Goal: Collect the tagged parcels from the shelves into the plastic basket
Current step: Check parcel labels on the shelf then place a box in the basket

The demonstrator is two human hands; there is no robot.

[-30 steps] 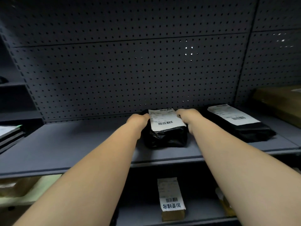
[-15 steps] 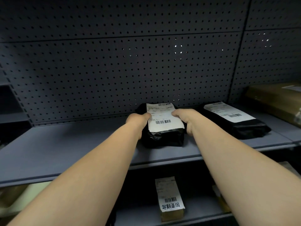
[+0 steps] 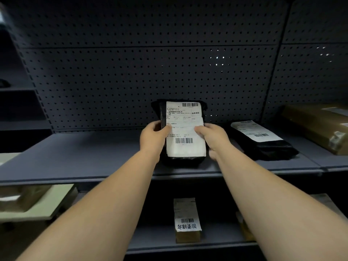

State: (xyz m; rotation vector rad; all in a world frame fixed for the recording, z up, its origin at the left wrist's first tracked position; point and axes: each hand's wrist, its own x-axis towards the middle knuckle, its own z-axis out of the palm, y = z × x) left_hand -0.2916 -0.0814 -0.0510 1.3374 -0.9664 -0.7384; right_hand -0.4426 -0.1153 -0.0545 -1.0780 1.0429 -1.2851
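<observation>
A dark perforated back panel (image 3: pixel 131 81) is seen behind a grey metal shelf (image 3: pixel 84 157), with a lower shelf (image 3: pixel 160 240) visible beneath it. At the right end of the upper shelf a large brown cardboard box (image 3: pixel 318 127) is laid, and just to its left a second black parcel (image 3: pixel 263 142) is laid flat with a white label on top. At the lower left, a pale tray-like board (image 3: pixel 47 204) carrying a blurred brown package is seen beside the lower shelf. The tagged parcel (image 3: pixel 183 129), a black plastic bag bearing a large white label with two barcodes, is held tilted up near the shelf's front middle, its label turned toward the camera; whether its bottom edge is touching the shelf cannot be told. It is gripped at both sides: the left hand (image 3: pixel 153 137) is clamped on its left edge with the thumb laid across the label, and the right hand (image 3: pixel 213 138) is clamped on its right edge, thumb likewise on the label. On the lower shelf, a small brown box (image 3: pixel 186 219) is stood with a barcode sticker and handwritten characters on its front. The plastic basket is not shown.
</observation>
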